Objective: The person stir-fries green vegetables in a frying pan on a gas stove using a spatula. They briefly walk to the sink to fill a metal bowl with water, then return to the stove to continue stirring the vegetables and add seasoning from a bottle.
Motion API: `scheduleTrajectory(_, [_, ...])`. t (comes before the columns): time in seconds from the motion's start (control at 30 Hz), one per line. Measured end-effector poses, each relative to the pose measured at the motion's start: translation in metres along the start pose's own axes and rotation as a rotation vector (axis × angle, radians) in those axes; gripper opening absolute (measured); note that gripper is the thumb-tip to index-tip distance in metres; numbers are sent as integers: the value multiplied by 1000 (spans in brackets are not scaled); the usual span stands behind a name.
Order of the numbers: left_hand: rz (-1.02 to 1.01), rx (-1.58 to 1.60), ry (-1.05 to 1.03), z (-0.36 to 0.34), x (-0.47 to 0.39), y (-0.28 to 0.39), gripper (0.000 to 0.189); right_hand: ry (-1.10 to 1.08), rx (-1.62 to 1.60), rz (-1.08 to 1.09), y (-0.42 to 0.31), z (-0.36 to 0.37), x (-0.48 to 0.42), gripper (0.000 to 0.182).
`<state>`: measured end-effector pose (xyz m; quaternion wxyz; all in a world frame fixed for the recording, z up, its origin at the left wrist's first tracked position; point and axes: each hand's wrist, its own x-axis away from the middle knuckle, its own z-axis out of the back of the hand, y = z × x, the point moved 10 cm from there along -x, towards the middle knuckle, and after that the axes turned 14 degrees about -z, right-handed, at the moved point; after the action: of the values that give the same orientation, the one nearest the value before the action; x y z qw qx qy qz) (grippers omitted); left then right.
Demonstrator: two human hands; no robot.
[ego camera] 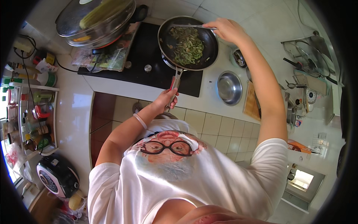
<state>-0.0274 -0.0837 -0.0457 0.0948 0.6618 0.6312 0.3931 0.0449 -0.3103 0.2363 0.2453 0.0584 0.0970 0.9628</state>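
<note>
My left hand (166, 99) grips the handle (177, 78) of a dark frying pan (210, 53) over the black cooktop (137, 56). Whether the pan rests on the burner or is lifted off it, I cannot tell. Chopped green vegetables (189, 51) with some browner bits lie in the pan, mostly in its middle and lower part. At the pan's upper right rim, my right hand (228, 29) holds a metal utensil (193, 26) by its handle. The utensil reaches leftward across the far side of the pan, and its working end is hard to make out.
A lidded steamer pot (95, 39) stands left of the pan. To the right are a steel bowl (229, 88), a wooden cutting board (251, 102) and a container with metal items (239, 58). A bottle rack (39, 120) and a rice cooker (57, 176) line the left side.
</note>
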Motion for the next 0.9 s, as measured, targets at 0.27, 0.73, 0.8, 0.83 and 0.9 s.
scheduleTrajectory(0.27, [16,10,3,-1,0,-3,32,-228,86,-15,23,-26,4,34])
scheduleTrajectory(0.73, [17,-8,12,0,0,0,32,-276,37,-229,13,-39,-12,34])
scheduleTrajectory(0.8, [5,-13,4,0,-1,0,32,-255,15,-196,2,-10,22,31])
scheduleTrajectory(0.83, [1,-18,-2,1,-1,-1,32,-227,-4,-186,-1,5,39,28])
scheduleTrajectory(0.9, [-1,4,-4,1,-2,-1,32,-293,-13,-223,-7,28,66,28])
